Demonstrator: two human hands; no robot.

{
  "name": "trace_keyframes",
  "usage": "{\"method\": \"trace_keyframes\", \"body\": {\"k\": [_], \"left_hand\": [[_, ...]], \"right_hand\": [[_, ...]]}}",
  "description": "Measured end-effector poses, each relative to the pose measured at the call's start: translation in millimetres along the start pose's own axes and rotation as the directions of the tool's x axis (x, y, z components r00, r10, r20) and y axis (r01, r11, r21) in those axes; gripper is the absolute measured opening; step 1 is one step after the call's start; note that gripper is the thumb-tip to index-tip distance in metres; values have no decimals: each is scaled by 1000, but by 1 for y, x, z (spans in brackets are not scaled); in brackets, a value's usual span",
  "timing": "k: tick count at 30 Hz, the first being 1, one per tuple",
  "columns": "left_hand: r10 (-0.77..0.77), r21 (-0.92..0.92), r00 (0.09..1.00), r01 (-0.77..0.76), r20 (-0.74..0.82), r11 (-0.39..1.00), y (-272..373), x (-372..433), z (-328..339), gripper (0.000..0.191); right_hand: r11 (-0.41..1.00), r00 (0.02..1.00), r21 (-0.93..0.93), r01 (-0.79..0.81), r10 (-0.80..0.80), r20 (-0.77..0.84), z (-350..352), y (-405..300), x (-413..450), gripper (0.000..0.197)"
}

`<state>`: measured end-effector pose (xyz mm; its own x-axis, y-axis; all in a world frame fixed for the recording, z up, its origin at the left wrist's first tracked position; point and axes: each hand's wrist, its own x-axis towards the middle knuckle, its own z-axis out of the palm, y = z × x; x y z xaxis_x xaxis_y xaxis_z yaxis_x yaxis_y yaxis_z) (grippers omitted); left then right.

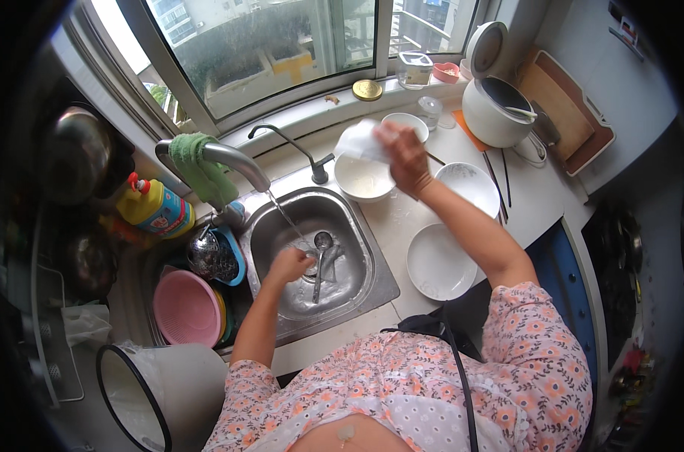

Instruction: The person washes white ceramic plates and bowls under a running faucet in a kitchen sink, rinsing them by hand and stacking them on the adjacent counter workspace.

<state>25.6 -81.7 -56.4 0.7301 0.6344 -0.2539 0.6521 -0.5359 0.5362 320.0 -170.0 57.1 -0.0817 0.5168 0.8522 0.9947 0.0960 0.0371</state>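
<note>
My right hand (405, 153), blurred by motion, grips a small white bowl (360, 140). The bowl is tilted above a larger white bowl (363, 179) that has some pale residue inside. My left hand (291, 264) is low over the stainless steel sink (347, 277), fingers curled beside the drain. Whether anything is in those fingers cannot be made out. A metal ladle (319, 271) lies on the sink floor, just right of the left hand. Water from the faucet (237, 161) runs into the basin behind that hand.
Right of the sink are two wide white bowls (442, 262) (469, 189), chopsticks (495, 189) and an uncovered rice cooker (494, 113). To the left stand a pink colander (186, 309), a yellow pump bottle (158, 210) and a lined bin (178, 384). A green cloth (198, 166) drapes the faucet.
</note>
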Motion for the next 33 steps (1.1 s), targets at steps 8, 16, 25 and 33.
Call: {"method": "trace_keyframes", "body": {"k": [8,16,25,33], "left_hand": [[-249,-653,968,216,44,726,105,57,10,50],[-272,-932,912,346,306,110,126,104,18,48],[-324,-990,937,142,130,12,102,75,7,35],[-395,-812,882,24,-258,583,21,12,-41,38]], "right_hand": [[-137,-93,122,-983,946,311,37,117,4,35],[-134,-181,-145,-980,901,394,50,131,-21,32],[458,448,-230,-859,889,96,26,90,-30,42],[47,230,241,-969,517,825,64,-48,-52,34]]}}
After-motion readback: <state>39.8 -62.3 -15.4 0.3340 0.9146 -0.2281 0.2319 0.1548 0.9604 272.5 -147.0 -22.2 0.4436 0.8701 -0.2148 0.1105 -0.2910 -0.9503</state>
